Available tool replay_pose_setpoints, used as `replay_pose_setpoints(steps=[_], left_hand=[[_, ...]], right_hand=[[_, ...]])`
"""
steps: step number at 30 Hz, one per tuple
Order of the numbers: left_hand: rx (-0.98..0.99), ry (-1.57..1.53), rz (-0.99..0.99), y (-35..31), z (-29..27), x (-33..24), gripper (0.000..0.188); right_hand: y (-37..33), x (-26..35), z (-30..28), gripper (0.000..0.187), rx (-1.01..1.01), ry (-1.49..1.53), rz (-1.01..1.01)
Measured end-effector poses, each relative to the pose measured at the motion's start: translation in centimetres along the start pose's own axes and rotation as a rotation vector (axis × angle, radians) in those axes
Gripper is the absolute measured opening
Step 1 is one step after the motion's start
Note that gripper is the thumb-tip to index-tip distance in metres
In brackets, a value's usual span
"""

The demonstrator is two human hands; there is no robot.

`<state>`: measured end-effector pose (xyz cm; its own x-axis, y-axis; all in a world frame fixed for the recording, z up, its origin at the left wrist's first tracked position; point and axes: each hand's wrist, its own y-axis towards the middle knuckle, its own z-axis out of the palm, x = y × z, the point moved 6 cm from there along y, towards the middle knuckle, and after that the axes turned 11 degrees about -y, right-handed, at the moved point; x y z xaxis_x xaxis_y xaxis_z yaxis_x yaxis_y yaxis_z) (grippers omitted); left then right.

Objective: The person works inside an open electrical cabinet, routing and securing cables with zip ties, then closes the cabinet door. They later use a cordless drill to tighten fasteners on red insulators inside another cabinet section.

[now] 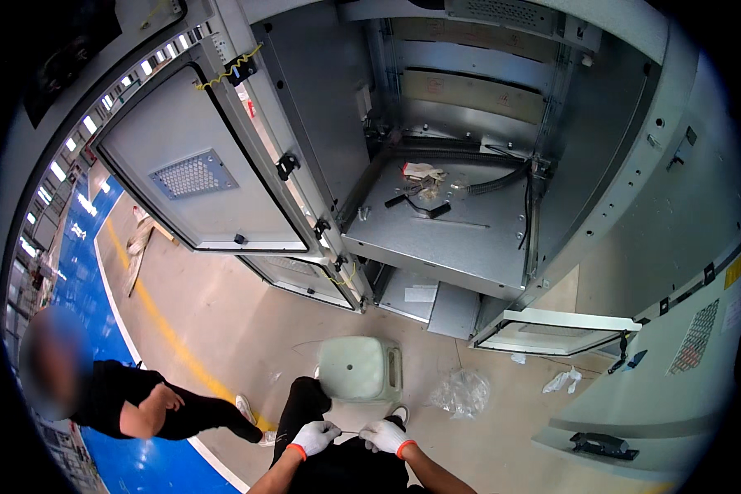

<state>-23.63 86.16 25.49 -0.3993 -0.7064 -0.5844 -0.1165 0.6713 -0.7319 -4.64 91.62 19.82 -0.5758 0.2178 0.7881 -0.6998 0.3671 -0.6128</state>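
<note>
My left hand [314, 437] and my right hand [385, 436] wear white work gloves with orange cuffs. They are close together above my lap, with fingers pinched. A thin dark strand [349, 433] runs between the fingertips, one end in each hand; whether it is a wire or a tie is too small to tell. Just ahead of my hands stands a pale green plastic stool [352, 368]. Beyond it is an open grey metal cabinet [436, 262]. On its shelf lie a white glove [421, 171], a black-handled tool [431, 211], a thin rod [468, 223] and black corrugated conduit [502, 182].
A vented cabinet door [173, 165] stands open at the left, another large door [634, 412] at the right. Crumpled clear plastic [461, 393] and a white glove or rag [561, 379] lie on the floor. A person in black [140, 399] is at the left.
</note>
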Motion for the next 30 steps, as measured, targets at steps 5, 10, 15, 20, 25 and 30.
replay_pose_setpoints(steps=[5,10,15,20,25,30], left_hand=[[-0.022,-0.048,0.122,0.6,-0.1,-0.2,0.026],[0.131,-0.232,0.213,4.0,0.3,-3.0,0.024],[0.103,0.150,0.594,1.2,-2.1,-16.6,0.028],[0.172,0.095,0.897,1.4,-6.8,-28.8,0.030],[0.277,0.261,0.922,6.9,-10.0,-37.6,0.034],[-0.645,-0.074,1.835,-4.4,-26.0,-56.1,0.021]], right_hand=[[0.1,0.3,-0.4,0.029,0.045,0.052,-0.010],[-1.0,-0.1,-3.7,0.028,-0.084,0.130,-0.022],[-4.3,2.8,-9.4,0.038,-0.113,0.151,-0.127],[-8.1,11.1,-18.8,0.040,-0.527,-0.016,-0.320],[-11.0,17.7,-26.4,0.034,-0.765,-0.148,-0.296],[-24.8,36.6,-35.1,0.022,-1.509,-0.208,-0.390]])
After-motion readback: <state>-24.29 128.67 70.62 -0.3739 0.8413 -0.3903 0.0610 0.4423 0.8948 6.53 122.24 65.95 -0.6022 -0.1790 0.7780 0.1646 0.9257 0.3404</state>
